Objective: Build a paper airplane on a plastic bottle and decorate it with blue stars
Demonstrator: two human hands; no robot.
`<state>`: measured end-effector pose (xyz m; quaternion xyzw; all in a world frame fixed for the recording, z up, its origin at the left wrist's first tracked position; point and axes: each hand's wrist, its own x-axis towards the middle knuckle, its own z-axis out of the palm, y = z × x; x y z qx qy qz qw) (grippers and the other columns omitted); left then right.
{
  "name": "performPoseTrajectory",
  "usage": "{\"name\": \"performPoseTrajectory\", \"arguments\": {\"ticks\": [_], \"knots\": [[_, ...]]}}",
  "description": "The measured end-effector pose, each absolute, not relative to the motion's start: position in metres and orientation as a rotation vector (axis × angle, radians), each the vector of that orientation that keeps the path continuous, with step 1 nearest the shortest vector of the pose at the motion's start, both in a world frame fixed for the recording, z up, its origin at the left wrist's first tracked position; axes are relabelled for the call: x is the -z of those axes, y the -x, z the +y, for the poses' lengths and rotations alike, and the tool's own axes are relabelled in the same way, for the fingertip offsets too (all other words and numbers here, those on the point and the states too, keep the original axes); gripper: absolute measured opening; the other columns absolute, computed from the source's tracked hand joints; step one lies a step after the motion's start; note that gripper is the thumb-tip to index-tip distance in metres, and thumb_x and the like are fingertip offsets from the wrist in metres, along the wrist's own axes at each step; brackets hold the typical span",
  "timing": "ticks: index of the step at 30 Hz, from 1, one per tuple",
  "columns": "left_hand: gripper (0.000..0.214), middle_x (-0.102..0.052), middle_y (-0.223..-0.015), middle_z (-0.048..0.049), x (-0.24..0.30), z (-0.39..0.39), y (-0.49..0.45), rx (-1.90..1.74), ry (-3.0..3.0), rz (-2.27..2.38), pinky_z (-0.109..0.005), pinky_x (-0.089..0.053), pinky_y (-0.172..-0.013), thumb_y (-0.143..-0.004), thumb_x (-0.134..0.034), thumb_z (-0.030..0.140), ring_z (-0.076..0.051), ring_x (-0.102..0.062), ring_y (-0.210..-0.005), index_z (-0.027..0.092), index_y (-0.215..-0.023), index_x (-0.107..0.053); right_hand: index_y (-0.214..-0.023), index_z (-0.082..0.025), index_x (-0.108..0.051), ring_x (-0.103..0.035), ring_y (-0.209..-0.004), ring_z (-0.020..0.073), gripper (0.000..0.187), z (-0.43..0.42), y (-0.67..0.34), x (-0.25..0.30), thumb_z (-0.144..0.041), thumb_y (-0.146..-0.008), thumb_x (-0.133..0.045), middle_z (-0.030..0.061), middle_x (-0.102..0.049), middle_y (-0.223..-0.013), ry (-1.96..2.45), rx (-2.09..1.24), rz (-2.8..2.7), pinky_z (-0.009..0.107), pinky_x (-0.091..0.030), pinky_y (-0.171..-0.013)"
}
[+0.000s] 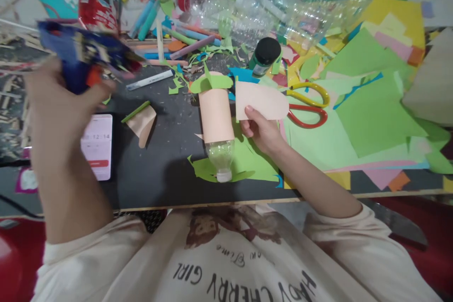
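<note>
My left hand [63,89], slightly blurred, is wrapped round a blue glue gun [71,52] with an orange trigger, raised above the table's left side. Between the thumb and fingers of my right hand [260,127] is a pale pink paper piece [264,99], rounded at one end with a thin green strip along its straight edge. Just left of it lies a plastic bottle [221,155], its neck towards me. Pink paper [216,113] wraps the bottle, and green paper leaves [211,83] sit at its far end. A similar pink piece with a green edge [141,122] rests further left.
A phone [102,146] lies below my left hand. Scissors [307,104] with yellow and red handles rest on green paper sheets [375,99] at right. A dark-lidded jar [264,56], a white pen [150,80], paper scraps and clear bottles [276,4] crowd the back.
</note>
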<state>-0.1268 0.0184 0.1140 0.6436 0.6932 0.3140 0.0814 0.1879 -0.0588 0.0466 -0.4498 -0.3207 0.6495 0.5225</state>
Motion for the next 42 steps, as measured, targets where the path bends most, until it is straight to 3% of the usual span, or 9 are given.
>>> {"name": "performPoseTrajectory", "arguments": {"ticks": [3, 5, 11, 17, 24, 42], "knots": [[0.047, -0.058, -0.073, 0.0029, -0.118, -0.011, 0.067, -0.931, -1.882, 1.960, -0.031, -0.051, -0.070, -0.049, -0.073, 0.032, -0.008, -0.045, -0.064, 0.010, -0.091, -0.067, -0.052, -0.019, -0.052, -0.034, -0.037, 0.0038, 0.051, -0.059, -0.187, -0.046, -0.061, -0.066, -0.079, -0.0074, -0.046, -0.045, 1.068, -1.605, -0.715, 0.022, -0.030, -0.039], [0.043, -0.062, -0.070, 0.0030, -0.109, -0.022, 0.045, -0.957, -1.828, 1.950, -0.026, -0.048, -0.062, -0.046, -0.073, 0.024, -0.011, -0.049, -0.063, 0.012, -0.086, -0.067, -0.053, -0.020, -0.052, -0.034, -0.037, 0.0038, 0.051, -0.060, -0.187, -0.046, -0.061, -0.063, -0.080, -0.0077, -0.046, -0.045, 1.064, -1.649, -0.666, 0.021, -0.031, -0.039], [0.032, -0.057, -0.055, 0.0042, -0.070, -0.033, 0.034, -1.028, -1.657, 1.864, -0.026, -0.042, -0.046, -0.049, -0.075, 0.036, -0.013, -0.051, -0.050, 0.020, -0.069, -0.055, -0.054, -0.020, -0.047, -0.034, -0.040, 0.0034, 0.054, -0.062, -0.186, -0.046, -0.061, -0.059, -0.083, -0.0095, -0.043, -0.048, 1.005, -1.804, -0.554, 0.020, -0.033, -0.041], [0.039, -0.070, -0.075, -0.0007, -0.059, -0.045, 0.030, -1.079, -1.695, 1.718, -0.030, -0.055, -0.058, -0.057, -0.076, 0.043, -0.018, -0.065, -0.065, 0.020, -0.084, -0.060, -0.050, -0.021, -0.044, -0.028, -0.040, 0.0044, 0.058, -0.063, -0.186, -0.045, -0.065, -0.061, -0.080, -0.0110, -0.032, -0.041, 0.965, -1.903, -0.579, 0.020, -0.032, -0.041], [0.026, -0.057, -0.057, 0.0024, -0.049, -0.044, 0.038, -1.000, -1.823, 1.805, -0.031, -0.048, -0.054, -0.060, -0.065, 0.045, -0.016, -0.058, -0.054, 0.022, -0.064, -0.053, -0.051, -0.020, -0.047, -0.028, -0.040, 0.0042, 0.057, -0.064, -0.187, -0.045, -0.064, -0.062, -0.080, -0.0100, -0.035, -0.043, 0.968, -1.897, -0.586, 0.020, -0.031, -0.042], [0.026, -0.051, -0.055, 0.0025, -0.038, -0.041, 0.048, -0.824, -1.982, 1.874, -0.029, -0.044, -0.054, -0.060, -0.068, 0.040, -0.017, -0.053, -0.054, 0.023, -0.061, -0.049, -0.053, -0.021, -0.045, -0.029, -0.038, 0.0036, 0.056, -0.065, -0.188, -0.042, -0.063, -0.067, -0.079, -0.0106, -0.035, -0.043, 0.932, -1.926, -0.614, 0.019, -0.031, -0.041]]}}
